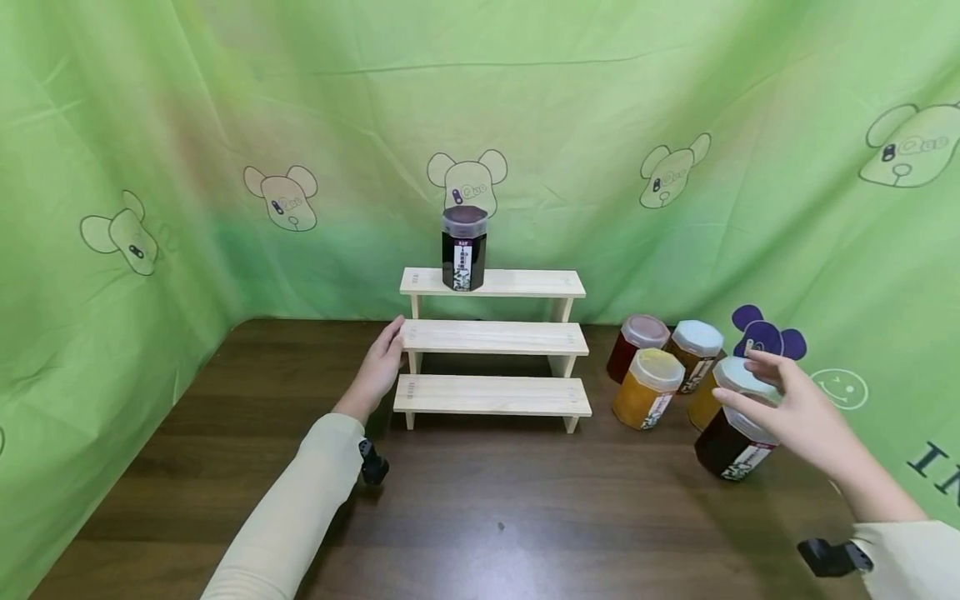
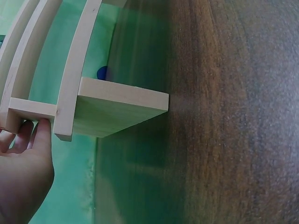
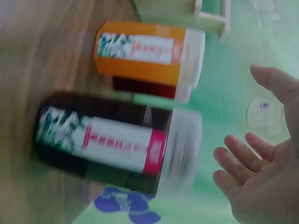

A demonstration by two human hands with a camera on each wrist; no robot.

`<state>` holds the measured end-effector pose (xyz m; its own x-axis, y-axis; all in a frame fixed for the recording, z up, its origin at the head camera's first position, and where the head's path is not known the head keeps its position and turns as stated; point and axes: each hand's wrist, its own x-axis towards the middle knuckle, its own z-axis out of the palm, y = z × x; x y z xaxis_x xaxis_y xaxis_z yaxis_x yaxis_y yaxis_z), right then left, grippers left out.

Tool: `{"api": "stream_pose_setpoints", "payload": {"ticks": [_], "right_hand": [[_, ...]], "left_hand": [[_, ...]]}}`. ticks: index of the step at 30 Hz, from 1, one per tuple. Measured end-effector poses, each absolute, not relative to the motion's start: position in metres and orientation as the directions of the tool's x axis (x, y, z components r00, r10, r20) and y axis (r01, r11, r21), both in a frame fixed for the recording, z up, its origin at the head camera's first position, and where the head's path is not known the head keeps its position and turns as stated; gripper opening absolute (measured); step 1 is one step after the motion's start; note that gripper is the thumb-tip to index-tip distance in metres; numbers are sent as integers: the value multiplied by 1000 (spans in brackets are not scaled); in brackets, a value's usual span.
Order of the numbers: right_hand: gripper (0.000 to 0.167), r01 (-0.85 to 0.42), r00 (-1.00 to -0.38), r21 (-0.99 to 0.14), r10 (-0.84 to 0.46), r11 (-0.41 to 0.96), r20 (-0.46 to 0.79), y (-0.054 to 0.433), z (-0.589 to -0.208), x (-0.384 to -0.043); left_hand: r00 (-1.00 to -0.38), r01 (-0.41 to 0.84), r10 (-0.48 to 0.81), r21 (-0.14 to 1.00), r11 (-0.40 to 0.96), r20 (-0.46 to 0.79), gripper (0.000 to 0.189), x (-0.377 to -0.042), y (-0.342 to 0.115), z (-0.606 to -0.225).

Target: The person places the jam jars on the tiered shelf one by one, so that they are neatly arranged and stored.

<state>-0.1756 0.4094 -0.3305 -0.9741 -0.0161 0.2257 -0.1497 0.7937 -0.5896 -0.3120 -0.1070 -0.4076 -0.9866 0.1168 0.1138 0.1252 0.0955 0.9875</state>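
Observation:
My left hand (image 1: 377, 371) holds the left end of a three-step wooden stand (image 1: 495, 337) at the middle step. Thumb and fingers lie along its side in the left wrist view, partly hidden by the wood. A dark jar (image 1: 463, 254) with a labelled front stands upright on the top step, toward the left. At the right, my right hand (image 1: 795, 408) hovers over another dark jar (image 1: 738, 446), thumb and fingers spread apart. The right wrist view shows a gap between the fingertips and that jar's clear lid (image 3: 181, 151).
Beside the dark jar stand a yellow jar (image 1: 647, 392), a red jar (image 1: 630, 348), a brown jar (image 1: 693, 362) and a partly hidden amber jar (image 1: 702, 406). Green printed cloth (image 1: 345, 117) rises behind and beside the brown wooden table (image 1: 465, 517).

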Motion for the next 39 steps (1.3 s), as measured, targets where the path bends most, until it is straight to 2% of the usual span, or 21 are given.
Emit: {"api": "stream_pose_setpoints", "payload": {"ticks": [11, 26, 29, 34, 36, 39], "right_hand": [[90, -91, -987, -555, 0, 827, 163, 438, -333, -156], [93, -45, -998, -596, -5, 802, 67, 453, -361, -154], [84, -79, -995, -596, -30, 799, 92, 456, -370, -157], [52, -223, -971, -612, -113, 759, 212, 457, -383, -163], [48, -261, -961, -627, -136, 734, 241, 456, -388, -164], [51, -280, -955, -634, -146, 720, 257, 455, -395, -165]], "left_hand": [[-985, 124, 127, 988, 86, 113, 50, -309, -106, -403], [-986, 129, 116, 988, 83, 119, 50, -310, -106, -407], [-986, 128, 116, 988, 82, 118, 50, -310, -106, -408], [-985, 129, 121, 988, 82, 119, 50, -310, -107, -408], [-986, 129, 120, 988, 82, 119, 50, -310, -106, -408], [-986, 129, 117, 988, 82, 119, 50, -310, -106, -408]]}}
